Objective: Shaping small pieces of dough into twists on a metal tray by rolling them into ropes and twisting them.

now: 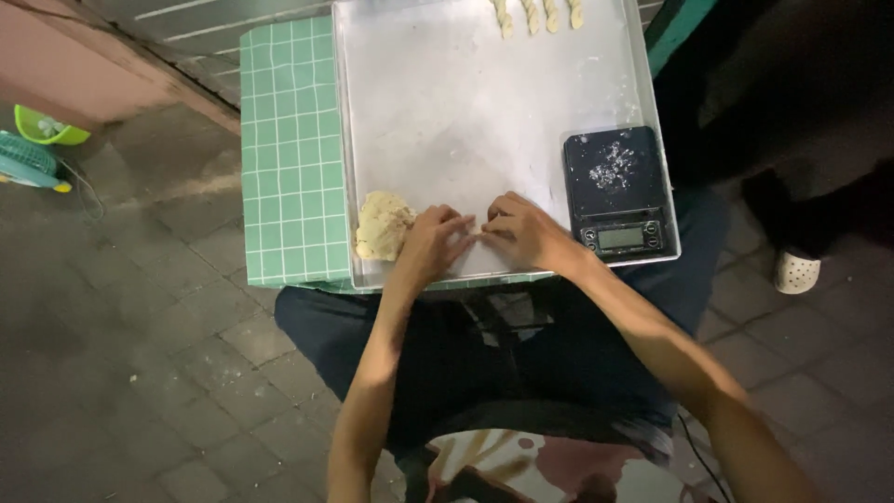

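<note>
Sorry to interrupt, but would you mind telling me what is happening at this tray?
A seated person has both hands pressed flat, side by side, on a floured metal tray. The left hand lies just right of a lump of pale dough; the right hand lies left of a black kitchen scale. Four twisted dough pieces sit at the tray's far edge. Whether dough is under the hands cannot be seen.

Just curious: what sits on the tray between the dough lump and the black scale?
In the head view, both hands, left hand and right hand, lie between dough lump and scale.
</note>
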